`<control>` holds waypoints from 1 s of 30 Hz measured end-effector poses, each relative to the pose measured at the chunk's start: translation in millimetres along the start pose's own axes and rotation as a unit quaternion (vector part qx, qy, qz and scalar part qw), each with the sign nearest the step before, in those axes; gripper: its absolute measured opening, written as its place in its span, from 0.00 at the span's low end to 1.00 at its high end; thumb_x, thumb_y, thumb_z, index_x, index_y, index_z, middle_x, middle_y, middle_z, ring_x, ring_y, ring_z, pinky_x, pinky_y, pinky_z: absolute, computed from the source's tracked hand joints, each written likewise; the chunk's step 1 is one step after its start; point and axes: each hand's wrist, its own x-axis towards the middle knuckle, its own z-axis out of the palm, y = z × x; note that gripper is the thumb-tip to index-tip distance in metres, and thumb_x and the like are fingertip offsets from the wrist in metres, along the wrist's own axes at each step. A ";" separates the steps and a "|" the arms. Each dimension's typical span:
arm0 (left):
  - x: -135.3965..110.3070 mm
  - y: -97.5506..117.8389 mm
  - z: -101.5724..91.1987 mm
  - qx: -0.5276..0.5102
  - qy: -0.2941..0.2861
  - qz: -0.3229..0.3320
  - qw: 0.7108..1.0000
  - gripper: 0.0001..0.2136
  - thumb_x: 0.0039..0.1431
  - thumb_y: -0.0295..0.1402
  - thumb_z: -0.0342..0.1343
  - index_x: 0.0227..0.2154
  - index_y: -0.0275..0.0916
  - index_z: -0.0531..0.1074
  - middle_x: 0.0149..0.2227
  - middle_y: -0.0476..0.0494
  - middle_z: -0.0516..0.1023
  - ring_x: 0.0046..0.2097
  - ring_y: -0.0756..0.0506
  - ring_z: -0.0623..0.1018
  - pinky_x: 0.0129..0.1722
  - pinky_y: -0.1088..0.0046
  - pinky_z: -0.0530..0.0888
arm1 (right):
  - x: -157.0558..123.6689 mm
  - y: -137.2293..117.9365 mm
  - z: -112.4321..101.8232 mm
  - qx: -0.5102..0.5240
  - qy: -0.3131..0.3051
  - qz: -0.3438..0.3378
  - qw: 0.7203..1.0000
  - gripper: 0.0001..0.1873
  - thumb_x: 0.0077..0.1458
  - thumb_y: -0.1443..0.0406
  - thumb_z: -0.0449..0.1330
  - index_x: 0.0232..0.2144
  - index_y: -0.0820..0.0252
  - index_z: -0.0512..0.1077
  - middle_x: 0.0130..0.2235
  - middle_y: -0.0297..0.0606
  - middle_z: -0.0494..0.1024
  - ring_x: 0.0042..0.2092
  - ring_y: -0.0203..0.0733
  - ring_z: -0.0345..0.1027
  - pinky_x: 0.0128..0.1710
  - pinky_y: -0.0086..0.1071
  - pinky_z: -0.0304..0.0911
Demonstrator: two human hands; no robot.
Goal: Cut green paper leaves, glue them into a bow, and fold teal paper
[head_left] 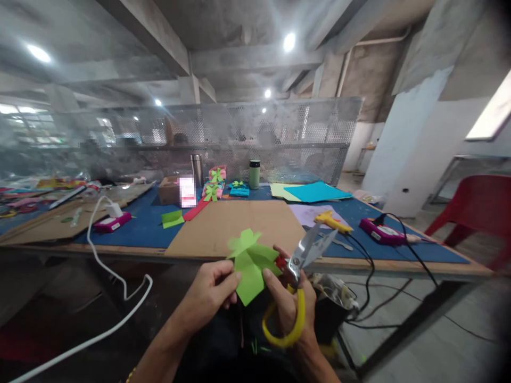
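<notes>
A green paper flower (252, 266) with folded, pointed petals is held up in front of the table edge. My left hand (211, 287) pinches its left lower petal between thumb and fingers. On the other side, the thumb of my right hand (285, 303) presses on the flower's right edge. That same hand also carries scissors (296, 263) with a yellow handle loop, hooked over the hand; their blades stand apart and point up and right, away from the paper. Some fingers of the right hand are hidden behind the flower and scissors.
A cardboard sheet (239, 221) lies on the blue table. To the right are a yellow glue gun (333, 222), a purple box (381, 232) with a black cable, and blue paper (317, 191). Green scrap paper (172, 219) and a green bottle (254, 174) stand farther off.
</notes>
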 end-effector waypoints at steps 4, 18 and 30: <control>1.8 -0.8 -5.4 0.028 0.015 0.009 0.999 0.16 0.61 0.42 0.53 0.22 0.36 0.66 0.19 0.51 0.68 0.20 0.53 0.65 0.20 0.78 0.62 | 0.7 -3.9 4.6 0.057 -0.024 0.018 0.998 0.34 0.46 0.54 0.69 0.54 0.60 0.71 0.41 0.44 0.78 0.34 0.43 0.73 0.31 0.33 0.71; 7.3 0.7 -33.6 0.041 0.092 0.054 0.993 0.15 0.61 0.37 0.53 0.20 0.38 0.64 0.18 0.53 0.67 0.20 0.54 0.65 0.21 0.78 0.61 | -21.6 15.0 -69.8 -0.168 -0.368 0.022 0.914 0.28 0.59 0.45 0.55 0.49 0.60 0.73 0.28 0.34 0.68 0.29 0.39 0.62 0.28 0.30 0.61; 5.0 -0.4 -35.1 0.048 0.097 0.057 0.993 0.16 0.62 0.38 0.52 0.20 0.38 0.63 0.18 0.54 0.66 0.21 0.54 0.65 0.22 0.78 0.61 | -25.9 12.7 -58.7 -0.136 -0.392 0.036 0.909 0.29 0.58 0.46 0.55 0.49 0.61 0.72 0.28 0.33 0.65 0.27 0.36 0.58 0.25 0.27 0.56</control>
